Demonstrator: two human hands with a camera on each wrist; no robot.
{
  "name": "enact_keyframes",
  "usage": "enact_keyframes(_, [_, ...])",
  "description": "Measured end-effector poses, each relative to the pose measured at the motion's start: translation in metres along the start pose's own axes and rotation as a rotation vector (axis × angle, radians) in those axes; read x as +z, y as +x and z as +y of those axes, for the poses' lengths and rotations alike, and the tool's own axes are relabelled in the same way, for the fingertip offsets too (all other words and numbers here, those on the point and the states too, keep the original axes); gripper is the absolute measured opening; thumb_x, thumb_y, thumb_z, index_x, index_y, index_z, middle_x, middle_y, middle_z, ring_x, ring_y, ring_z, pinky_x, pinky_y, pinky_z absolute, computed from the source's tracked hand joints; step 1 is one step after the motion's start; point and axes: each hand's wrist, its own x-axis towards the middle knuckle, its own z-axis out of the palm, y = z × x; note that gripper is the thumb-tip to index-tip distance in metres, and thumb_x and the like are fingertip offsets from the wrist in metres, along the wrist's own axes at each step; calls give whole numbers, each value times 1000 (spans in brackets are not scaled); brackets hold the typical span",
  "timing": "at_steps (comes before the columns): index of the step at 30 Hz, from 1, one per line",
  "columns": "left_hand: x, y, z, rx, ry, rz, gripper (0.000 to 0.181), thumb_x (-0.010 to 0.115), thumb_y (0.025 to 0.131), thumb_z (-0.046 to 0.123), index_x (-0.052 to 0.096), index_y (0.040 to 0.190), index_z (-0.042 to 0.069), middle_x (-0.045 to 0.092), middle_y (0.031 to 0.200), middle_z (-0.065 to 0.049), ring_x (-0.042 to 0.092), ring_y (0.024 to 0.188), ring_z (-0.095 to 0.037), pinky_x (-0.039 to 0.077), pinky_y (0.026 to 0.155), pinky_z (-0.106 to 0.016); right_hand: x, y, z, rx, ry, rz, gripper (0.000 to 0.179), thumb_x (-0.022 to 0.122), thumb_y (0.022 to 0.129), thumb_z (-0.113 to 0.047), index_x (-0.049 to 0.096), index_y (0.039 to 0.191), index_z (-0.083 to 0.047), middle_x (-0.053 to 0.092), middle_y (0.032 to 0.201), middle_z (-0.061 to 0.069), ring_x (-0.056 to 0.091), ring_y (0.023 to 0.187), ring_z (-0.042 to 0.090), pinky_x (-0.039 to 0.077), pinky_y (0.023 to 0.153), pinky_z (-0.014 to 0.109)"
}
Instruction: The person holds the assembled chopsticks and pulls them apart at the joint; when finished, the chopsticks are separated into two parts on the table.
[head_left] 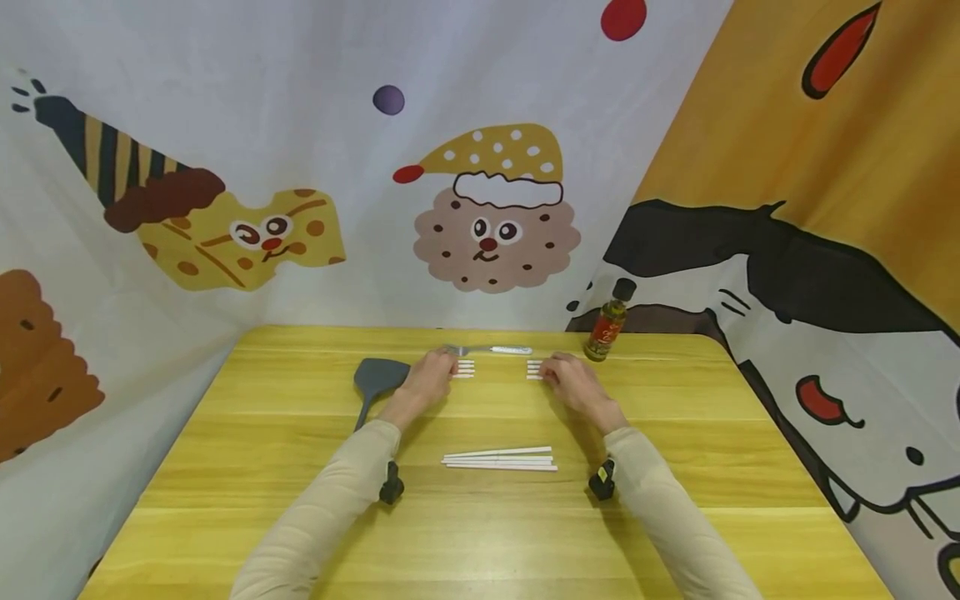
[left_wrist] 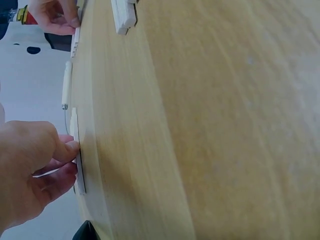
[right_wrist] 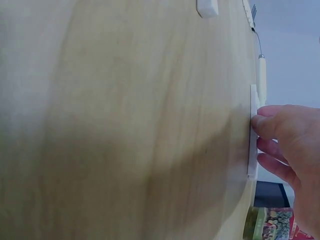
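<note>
My left hand (head_left: 432,375) is at the far part of the table, thumb and fingertips pinching a thin white stick (left_wrist: 81,172) lying low at the wood. Beyond its fingers, several parallel white stick ends (head_left: 467,368) point right. Opposite, my right hand (head_left: 574,380) pinches another white stick (right_wrist: 252,140) between thumb and fingers. Several white stick ends (head_left: 533,369) stick out leftward from under that hand. Both hands hide the outer parts of these rows. Nearer me, a loose bundle of longer-looking white sticks (head_left: 501,460) lies crosswise between my forearms.
A fork with a pale handle (head_left: 512,350) lies behind the rows. Left of my left hand is a dark grey spatula (head_left: 378,375), its handle partly behind my sleeve. A dark-capped bottle with a red label (head_left: 606,327) stands right of my right hand. A printed curtain (head_left: 360,217) hangs behind the table.
</note>
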Motion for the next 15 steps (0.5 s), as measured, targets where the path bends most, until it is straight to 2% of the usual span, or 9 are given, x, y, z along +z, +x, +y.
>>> enact_keyframes(15, [2, 2, 2, -11, 15, -5, 19, 66, 86, -13, 69, 95, 3, 66, 98, -10, 65, 92, -24, 58, 78, -35, 3, 0, 3, 27, 2, 11, 7, 74, 89, -1, 76, 90, -8, 70, 90, 5, 68, 84, 24, 58, 72, 39])
